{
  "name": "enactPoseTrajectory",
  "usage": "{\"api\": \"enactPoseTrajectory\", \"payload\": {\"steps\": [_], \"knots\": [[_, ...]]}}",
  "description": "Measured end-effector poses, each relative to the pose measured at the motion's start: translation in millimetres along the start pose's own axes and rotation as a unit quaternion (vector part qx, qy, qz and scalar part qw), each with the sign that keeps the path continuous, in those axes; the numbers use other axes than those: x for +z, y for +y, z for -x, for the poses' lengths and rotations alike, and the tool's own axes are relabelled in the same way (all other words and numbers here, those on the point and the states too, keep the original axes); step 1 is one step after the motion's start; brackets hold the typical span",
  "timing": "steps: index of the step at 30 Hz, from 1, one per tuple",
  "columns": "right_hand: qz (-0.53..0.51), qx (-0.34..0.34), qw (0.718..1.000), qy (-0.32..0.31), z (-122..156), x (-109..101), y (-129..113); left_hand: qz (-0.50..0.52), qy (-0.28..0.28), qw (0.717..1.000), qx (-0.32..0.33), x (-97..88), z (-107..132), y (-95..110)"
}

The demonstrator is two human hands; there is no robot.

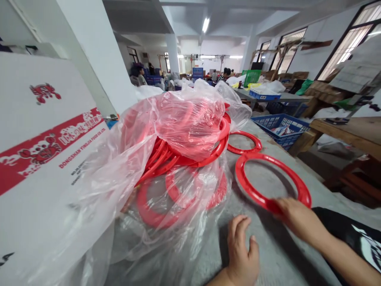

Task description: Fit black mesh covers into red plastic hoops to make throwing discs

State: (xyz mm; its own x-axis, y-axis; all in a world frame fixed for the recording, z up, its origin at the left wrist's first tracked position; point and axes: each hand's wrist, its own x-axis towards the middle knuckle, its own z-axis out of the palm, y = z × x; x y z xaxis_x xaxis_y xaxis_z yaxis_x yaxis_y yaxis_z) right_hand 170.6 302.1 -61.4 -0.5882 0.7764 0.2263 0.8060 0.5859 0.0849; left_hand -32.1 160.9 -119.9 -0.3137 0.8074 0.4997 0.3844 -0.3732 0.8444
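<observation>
My right hand (293,216) grips the near edge of a large red plastic ring (247,183), which is tilted up off the grey table (208,254). Lower and to the left, my left hand (242,246) is held over the tabletop, thumb apart from the fingers, holding nothing. A clear plastic bag (190,99) full of red rings (162,157) lies in front of me. Two rings show through the film at its near side. Another red ring (257,143) lies on the table just beyond the held one.
A white printed carton (44,115) stands at the left. Past the table's right edge are a blue plastic crate (282,127) and a wooden bench (351,131). Farther back, another table (285,99) bears a blue tray (264,95). Several people sit in the distance.
</observation>
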Motion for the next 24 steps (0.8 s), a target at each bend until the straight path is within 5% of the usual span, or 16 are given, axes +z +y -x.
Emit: {"api": "enactPoseTrajectory", "payload": {"steps": [4,8,12,15,19,22,24], "knots": [[-0.037,-0.105,0.993,0.027,109.7,12.0,-57.1,-0.012,-0.014,0.986,0.168,-10.5,0.1,12.9],[-0.085,-0.117,0.989,0.026,142.4,1.6,-92.5,-0.033,-0.133,0.978,0.157,-7.6,4.8,14.4],[-0.133,-0.081,0.985,-0.072,132.4,-25.4,-93.0,-0.134,-0.307,0.941,0.042,-2.3,6.8,12.4],[-0.149,-0.065,0.978,-0.134,108.6,-49.1,-84.1,-0.150,-0.352,0.924,-0.005,-1.4,4.3,13.3],[-0.115,-0.095,0.983,-0.104,64.9,-64.8,-81.5,-0.141,-0.336,0.931,-0.001,0.3,1.2,10.4],[-0.080,-0.127,0.987,-0.050,41.7,-64.9,-82.7,-0.084,-0.268,0.959,0.028,0.8,-0.3,6.4],[-0.072,-0.083,0.994,-0.016,39.4,-66.1,-76.3,-0.016,-0.221,0.974,0.053,-1.8,0.0,6.5]]}}
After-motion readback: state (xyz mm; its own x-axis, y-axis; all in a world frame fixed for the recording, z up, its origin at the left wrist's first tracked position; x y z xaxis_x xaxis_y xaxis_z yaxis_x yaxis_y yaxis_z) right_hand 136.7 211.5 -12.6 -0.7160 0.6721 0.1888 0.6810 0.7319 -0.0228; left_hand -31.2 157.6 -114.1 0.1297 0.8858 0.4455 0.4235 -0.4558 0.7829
